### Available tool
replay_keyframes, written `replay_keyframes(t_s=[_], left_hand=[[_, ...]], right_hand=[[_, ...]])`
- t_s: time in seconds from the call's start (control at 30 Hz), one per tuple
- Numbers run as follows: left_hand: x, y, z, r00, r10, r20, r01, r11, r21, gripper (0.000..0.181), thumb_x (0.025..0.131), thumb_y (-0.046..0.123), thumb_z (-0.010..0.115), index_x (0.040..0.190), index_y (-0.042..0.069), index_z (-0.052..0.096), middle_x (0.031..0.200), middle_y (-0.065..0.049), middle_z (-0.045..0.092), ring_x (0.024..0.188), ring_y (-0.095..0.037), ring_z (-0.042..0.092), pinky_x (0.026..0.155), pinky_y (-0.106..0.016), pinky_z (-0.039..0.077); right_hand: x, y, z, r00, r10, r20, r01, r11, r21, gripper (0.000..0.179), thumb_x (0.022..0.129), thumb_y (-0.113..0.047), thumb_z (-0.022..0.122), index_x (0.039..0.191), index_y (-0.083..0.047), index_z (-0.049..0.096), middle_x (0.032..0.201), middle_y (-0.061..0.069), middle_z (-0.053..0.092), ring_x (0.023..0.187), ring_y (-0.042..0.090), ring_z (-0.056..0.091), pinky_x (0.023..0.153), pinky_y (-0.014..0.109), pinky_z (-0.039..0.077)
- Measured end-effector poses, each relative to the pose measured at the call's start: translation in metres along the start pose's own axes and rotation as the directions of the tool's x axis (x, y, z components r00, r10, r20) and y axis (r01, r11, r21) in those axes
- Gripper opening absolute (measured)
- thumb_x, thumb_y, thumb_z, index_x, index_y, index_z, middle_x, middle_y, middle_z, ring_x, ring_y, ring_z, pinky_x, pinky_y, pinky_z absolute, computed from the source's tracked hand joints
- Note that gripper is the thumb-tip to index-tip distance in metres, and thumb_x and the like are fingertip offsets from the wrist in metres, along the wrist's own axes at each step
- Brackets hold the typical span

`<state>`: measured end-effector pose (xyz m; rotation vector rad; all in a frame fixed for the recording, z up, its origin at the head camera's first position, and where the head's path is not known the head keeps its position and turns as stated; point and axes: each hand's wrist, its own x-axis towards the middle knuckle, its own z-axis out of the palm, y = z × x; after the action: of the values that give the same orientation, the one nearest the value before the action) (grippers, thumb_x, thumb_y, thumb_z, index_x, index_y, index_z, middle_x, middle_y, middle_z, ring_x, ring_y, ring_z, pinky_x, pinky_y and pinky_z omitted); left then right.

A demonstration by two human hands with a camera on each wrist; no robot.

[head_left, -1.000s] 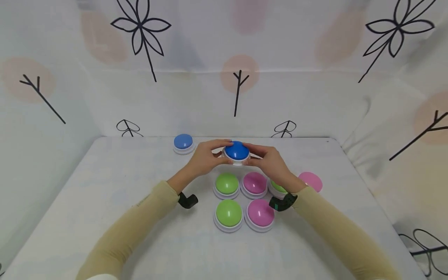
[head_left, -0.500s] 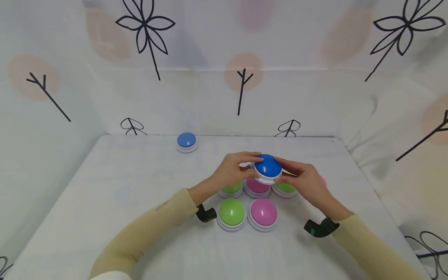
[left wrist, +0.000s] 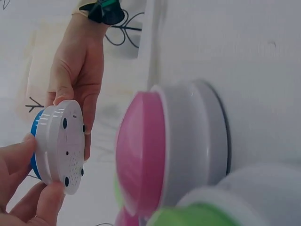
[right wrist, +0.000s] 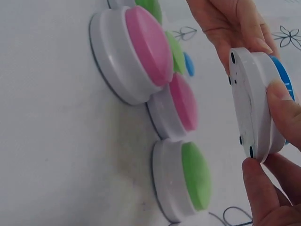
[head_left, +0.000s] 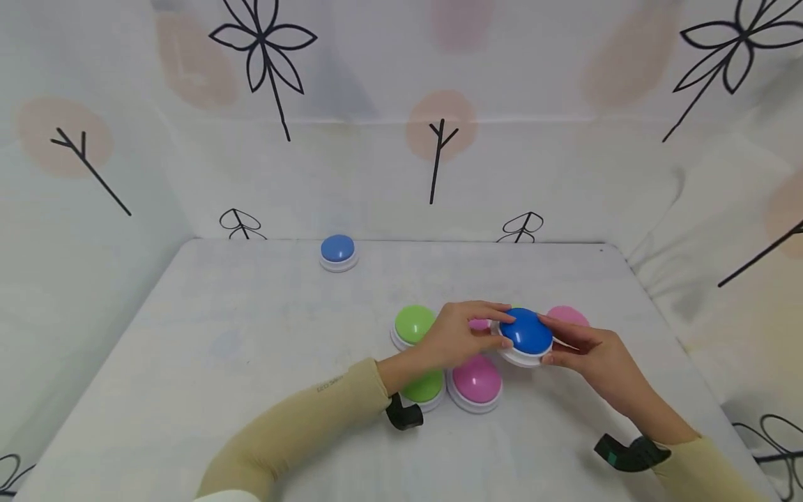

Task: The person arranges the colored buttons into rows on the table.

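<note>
Both hands hold a round push button (head_left: pixel 527 332) with a blue dome and white base, raised above the table. My left hand (head_left: pixel 456 335) pinches its left side, and my right hand (head_left: pixel 605 359) pinches its right side. In the left wrist view the white underside (left wrist: pixel 68 150) shows small dark feet and a patch of tiny holes. Just in front of it on the table is a pink button (head_left: pixel 477 380). Left of that, a green button (head_left: pixel 426 388) is partly covered by the left forearm. The hands and blue button hide most of the buttons behind them.
Another green button (head_left: pixel 414 323) sits behind the left wrist. A pink dome (head_left: pixel 567 315) shows beyond the right hand. A second blue button (head_left: pixel 337 251) stands near the table's back edge. Patterned cloth (head_left: pixel 376 174) encloses the white table (head_left: pixel 251 335).
Both hands have carried the blue button rightward and toward the front, from behind the group of buttons to over its right side. The left forearm now crosses the green buttons.
</note>
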<state>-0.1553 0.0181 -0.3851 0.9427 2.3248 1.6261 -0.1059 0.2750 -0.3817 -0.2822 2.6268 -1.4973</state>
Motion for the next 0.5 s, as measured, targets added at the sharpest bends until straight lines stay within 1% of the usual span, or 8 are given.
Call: replay_keyframes(t_s=[0.07,0.1,0.2,0.3,0.33,0.43,0.5], left_hand=[[0.0,0.0,0.005,1.0,-0.005,0.015,0.005,1.0,0.004,0.033,0.087,0.019,0.079,0.12,0.015,0.074,0.132,0.008,0.064,0.129,-0.004,0.05,0.103,-0.026,0.044],[0.0,0.001,0.007,1.0,-0.004,0.026,0.004,1.0,0.007,0.033,0.087,0.018,0.079,0.119,0.015,0.074,0.131,0.008,0.064,0.129,-0.004,0.05,0.103,-0.025,0.043],[0.001,0.004,0.013,0.998,0.012,0.059,-0.014,1.0,0.021,0.032,0.088,0.018,0.078,0.119,0.015,0.074,0.131,0.008,0.064,0.129,-0.002,0.049,0.103,-0.021,0.041],[0.001,0.007,0.019,0.997,0.028,0.076,-0.029,0.999,0.015,0.032,0.089,0.017,0.077,0.12,0.013,0.074,0.132,0.007,0.064,0.128,-0.001,0.05,0.096,-0.019,0.047],[0.002,0.008,0.021,0.996,0.035,0.08,-0.037,0.999,0.02,0.032,0.089,0.017,0.077,0.12,0.013,0.073,0.132,0.006,0.064,0.127,-0.001,0.05,0.094,-0.019,0.048],[0.003,0.01,0.027,0.995,0.031,0.092,-0.033,0.999,0.019,0.031,0.089,0.017,0.077,0.12,0.013,0.073,0.132,0.007,0.064,0.126,0.0,0.051,0.092,-0.018,0.049],[0.005,0.011,0.032,0.995,0.023,0.101,-0.027,0.999,0.035,0.032,0.089,0.018,0.077,0.12,0.014,0.073,0.131,0.008,0.064,0.126,0.001,0.05,0.095,-0.019,0.047]], right_hand=[[-0.006,0.005,-0.002,1.0,-0.011,-0.003,0.011,1.0,0.001,0.062,0.089,-0.016,0.076,0.143,-0.001,0.052,0.139,0.025,0.054,0.107,-0.01,0.056,0.08,0.023,0.056],[-0.009,0.008,-0.003,1.0,-0.012,-0.002,0.012,1.0,0.002,0.062,0.088,-0.016,0.077,0.143,-0.001,0.052,0.139,0.021,0.056,0.106,-0.011,0.055,0.079,0.022,0.056],[-0.016,0.015,-0.006,1.0,-0.016,-0.016,0.016,1.0,0.002,0.061,0.087,-0.014,0.077,0.142,0.0,0.053,0.135,-0.001,0.061,0.106,-0.013,0.055,0.079,0.022,0.056],[-0.021,0.021,-0.01,1.0,-0.007,-0.024,0.007,1.0,0.013,0.061,0.087,-0.014,0.078,0.142,-0.002,0.054,0.129,-0.022,0.059,0.107,-0.014,0.055,0.079,0.021,0.056],[-0.023,0.023,-0.012,1.0,-0.001,-0.027,0.001,1.0,0.021,0.061,0.087,-0.014,0.078,0.142,-0.002,0.054,0.127,-0.026,0.058,0.107,-0.014,0.055,0.079,0.021,0.056],[-0.027,0.028,-0.016,1.0,0.011,-0.029,-0.01,0.999,0.034,0.06,0.087,-0.011,0.077,0.141,-0.001,0.053,0.126,-0.028,0.057,0.106,-0.014,0.055,0.078,0.021,0.056],[-0.031,0.031,-0.019,0.999,0.025,-0.034,-0.024,0.999,0.032,0.06,0.086,-0.009,0.077,0.141,0.0,0.054,0.125,-0.029,0.057,0.106,-0.015,0.055,0.077,0.022,0.056]])
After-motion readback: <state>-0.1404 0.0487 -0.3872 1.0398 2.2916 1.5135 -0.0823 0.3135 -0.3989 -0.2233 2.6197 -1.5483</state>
